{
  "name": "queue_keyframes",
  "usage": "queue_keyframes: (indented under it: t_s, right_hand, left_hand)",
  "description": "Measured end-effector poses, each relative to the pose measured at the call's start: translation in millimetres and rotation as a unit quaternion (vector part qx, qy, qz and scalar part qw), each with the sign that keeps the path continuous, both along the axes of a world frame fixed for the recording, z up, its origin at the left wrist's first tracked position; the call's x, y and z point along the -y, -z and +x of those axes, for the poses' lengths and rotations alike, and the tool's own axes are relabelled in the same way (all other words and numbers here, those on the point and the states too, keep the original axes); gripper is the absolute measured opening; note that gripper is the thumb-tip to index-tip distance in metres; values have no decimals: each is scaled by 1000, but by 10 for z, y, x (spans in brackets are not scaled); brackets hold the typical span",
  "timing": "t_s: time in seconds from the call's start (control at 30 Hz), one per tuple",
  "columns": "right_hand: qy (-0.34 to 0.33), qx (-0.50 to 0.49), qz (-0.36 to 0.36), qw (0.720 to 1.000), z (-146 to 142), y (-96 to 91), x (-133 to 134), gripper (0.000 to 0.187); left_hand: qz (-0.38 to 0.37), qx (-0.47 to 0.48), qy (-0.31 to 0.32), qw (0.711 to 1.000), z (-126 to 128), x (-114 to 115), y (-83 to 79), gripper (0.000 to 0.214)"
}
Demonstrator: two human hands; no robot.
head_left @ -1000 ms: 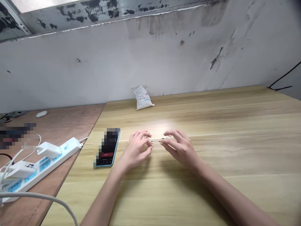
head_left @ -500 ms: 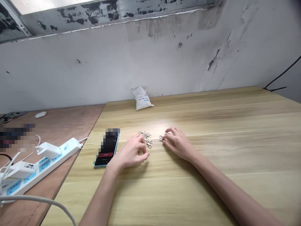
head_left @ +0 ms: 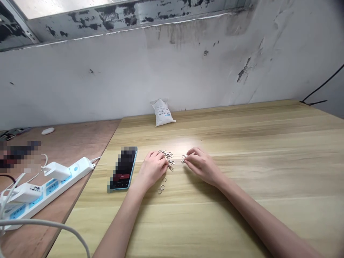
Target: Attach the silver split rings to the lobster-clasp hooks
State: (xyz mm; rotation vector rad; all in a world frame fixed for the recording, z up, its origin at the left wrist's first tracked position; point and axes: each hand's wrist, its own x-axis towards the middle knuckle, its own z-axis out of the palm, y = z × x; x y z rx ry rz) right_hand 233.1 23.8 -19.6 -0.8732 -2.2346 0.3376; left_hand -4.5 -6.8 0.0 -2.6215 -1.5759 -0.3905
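Several small silver lobster clasps (head_left: 168, 154) lie in a pile on the wooden table (head_left: 231, 222). At the pile's left edge, my left hand (head_left: 152, 169) has its thumb and fingers pinched together on one clasp (head_left: 171, 167) at the near end. To the right, my right hand (head_left: 203, 165) pinches at another small clasp (head_left: 184, 156), its fingertips low over the tabletop; part of this clasp is hidden. Close by my left wrist, several loose metal rings (head_left: 162, 187) lie in a short row.
A phone (head_left: 126, 172) lies left of my left hand. Against the wall stands a white labelled packet (head_left: 163, 114). On the lower brown table to the left, a power strip (head_left: 60, 190) holds chargers, and a thick cable (head_left: 48, 224) loops across the near corner.
My left thumb has closed up toward its fingers, which were apart before, and the hand has drawn slightly left. More rings now show beside it. My right hand has barely shifted.
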Motion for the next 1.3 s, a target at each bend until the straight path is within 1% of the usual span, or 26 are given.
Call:
queue_keyframes:
  t_s: [0.17,0.33,0.47,0.57,0.7,0.77,0.9,0.97,1.13,1.3]
  right_hand:
    - [-7,-1,-9,1000,2,23,-11,13]
    - [-9,5,-12,1000,1,25,-7,13]
    - [-12,17,-24,999,2,39,-6,12]
    - [-12,19,-22,1000,2,46,-6,12]
    - [-18,21,-23,999,3,51,-8,12]
    - [-19,22,-26,999,3,54,-10,12]
    - [-14,24,-22,999,7,54,-9,12]
    - [-13,25,-19,999,7,50,-6,12]
    - [-18,26,-18,999,-1,58,-4,13]
    - [-19,25,-23,999,5,67,-12,14]
  left_hand:
    - [-13,14,-20,1000,-16,24,-42,6]
    - [-39,25,-25,999,-18,48,-75,8]
    - [-40,43,-28,998,6,46,-55,7]
    - [-42,67,-40,996,12,41,-23,9]
    - [-51,92,-51,993,13,40,11,7]
    - [-41,82,-40,995,21,37,22,10]
    - [17,43,-8,999,58,25,38,8]
    - [33,32,-5,999,83,20,44,12]
    - [43,14,-10,999,132,17,48,20]
    - [45,7,-20,999,160,37,39,14]
